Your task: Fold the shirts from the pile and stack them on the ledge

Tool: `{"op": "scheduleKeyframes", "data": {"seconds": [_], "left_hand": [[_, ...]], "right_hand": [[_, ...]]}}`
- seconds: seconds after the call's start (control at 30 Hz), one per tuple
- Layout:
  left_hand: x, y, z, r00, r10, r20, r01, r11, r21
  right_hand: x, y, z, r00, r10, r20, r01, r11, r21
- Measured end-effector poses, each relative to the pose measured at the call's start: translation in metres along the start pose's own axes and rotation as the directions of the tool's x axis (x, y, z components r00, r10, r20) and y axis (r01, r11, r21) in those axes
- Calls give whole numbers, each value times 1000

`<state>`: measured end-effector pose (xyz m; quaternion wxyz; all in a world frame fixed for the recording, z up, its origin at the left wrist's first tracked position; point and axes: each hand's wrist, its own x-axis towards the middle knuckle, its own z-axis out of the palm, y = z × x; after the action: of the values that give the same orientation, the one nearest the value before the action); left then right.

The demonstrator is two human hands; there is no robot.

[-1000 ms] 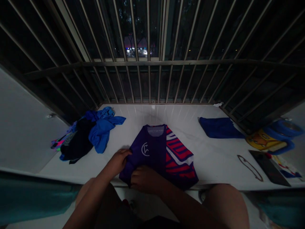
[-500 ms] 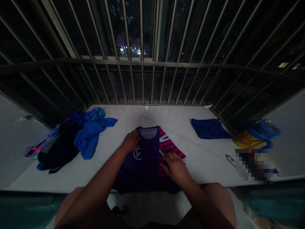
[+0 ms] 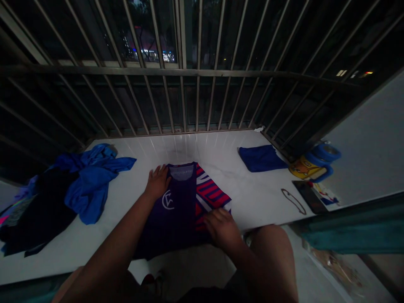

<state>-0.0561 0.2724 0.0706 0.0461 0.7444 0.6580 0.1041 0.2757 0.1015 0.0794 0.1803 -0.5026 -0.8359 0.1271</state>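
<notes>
A dark purple jersey [image 3: 179, 214] with a white round logo and a grey inner collar lies in front of me, its lower end at the ledge's front edge. Its red, white and purple striped sleeve [image 3: 213, 189] is folded over on the right side. My left hand [image 3: 158, 183] rests on the jersey's left shoulder beside the collar, fingers stretched out. Lower down, my right hand [image 3: 221, 227] is closed with bent fingers on the jersey's right side, just below the striped sleeve. Its fingertips are dim and partly hidden.
A heap of blue and black clothes [image 3: 91, 189] lies on the left of the white ledge [image 3: 259, 198]. On the right are a folded blue cloth [image 3: 261, 158], a yellow and blue container [image 3: 311, 164], a cord loop [image 3: 294, 201] and a dark flat object [image 3: 309, 197]. Metal bars [image 3: 189, 73] stand behind.
The view has turned to the right, so everything sits further left. My right hand's fingers have closed down on the jersey's side. My left hand stays at the shoulder.
</notes>
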Motion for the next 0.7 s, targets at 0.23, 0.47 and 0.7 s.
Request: {"op": "scheduleKeyframes", "data": {"seconds": [0.23, 0.47, 0.7], "left_hand": [[-102, 154, 9, 838, 546, 14, -468, 730, -498], [-127, 187, 43, 940, 341, 26, -216, 652, -727], [-128, 178, 47, 915, 403, 9, -293, 681, -671]], "right_hand": [[-33, 78, -58, 860, 508, -47, -506, 861, 60], [-59, 61, -49, 826, 564, 13, -564, 826, 23], [-39, 38, -37, 860, 509, 43, -510, 858, 61]]}}
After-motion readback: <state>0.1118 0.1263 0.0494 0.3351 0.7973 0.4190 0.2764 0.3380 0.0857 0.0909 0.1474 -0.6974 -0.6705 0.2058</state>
